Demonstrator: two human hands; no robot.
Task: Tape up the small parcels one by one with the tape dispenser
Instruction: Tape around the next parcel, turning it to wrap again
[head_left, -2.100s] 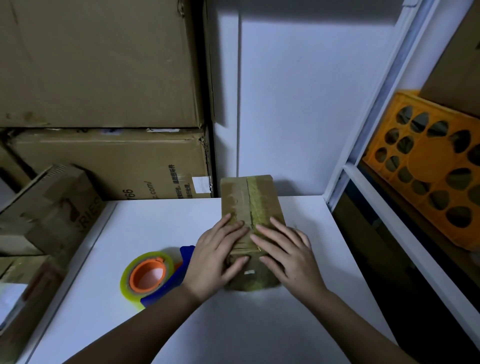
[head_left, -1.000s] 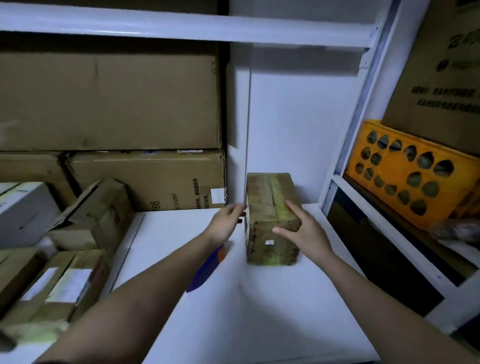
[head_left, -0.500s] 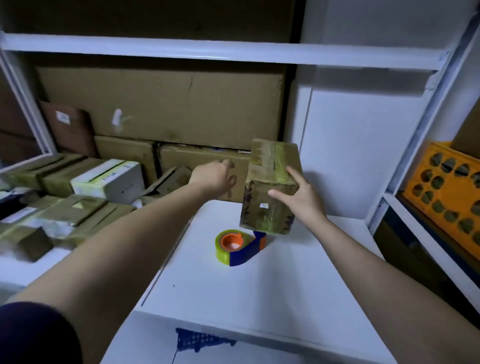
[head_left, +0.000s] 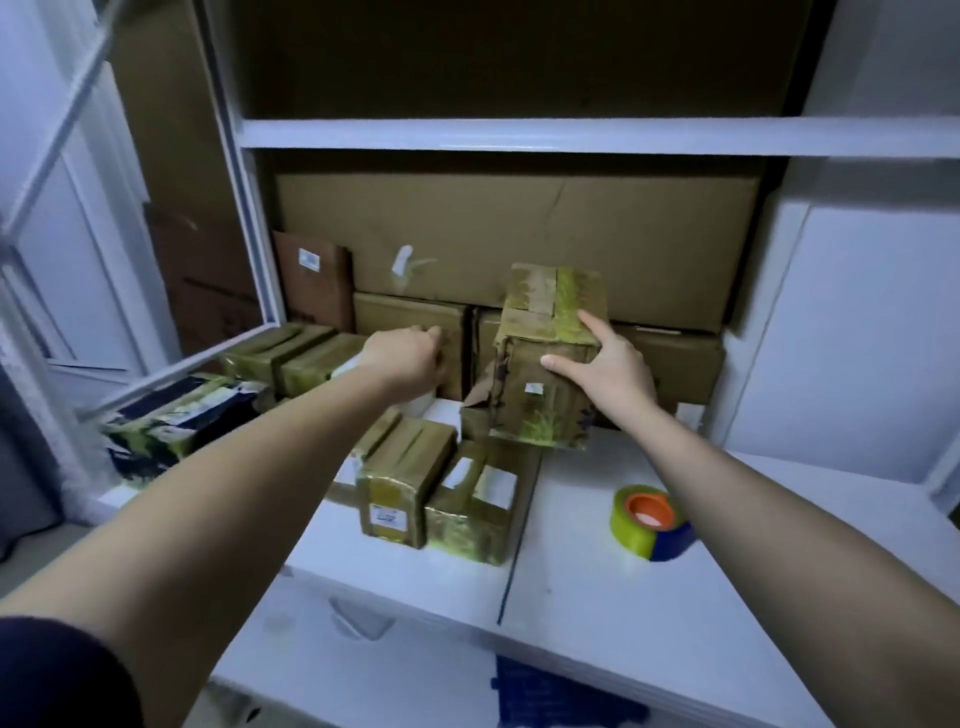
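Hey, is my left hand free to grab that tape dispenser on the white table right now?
Probably not directly. The left hand is empty but stretched toward the cartons at the back, while the tape dispenser lies beyond the right forearm, whose right hand holds the taped parcel. It would have to cross under that arm.

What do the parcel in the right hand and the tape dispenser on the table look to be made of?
Parcel: brown cardboard, judging by a torn, frayed corner, wrapped in glossy, yellowish clear tape. Tape dispenser: seemingly smooth plastic, with an orange hub and blue body, holding a shiny yellowish tape roll.
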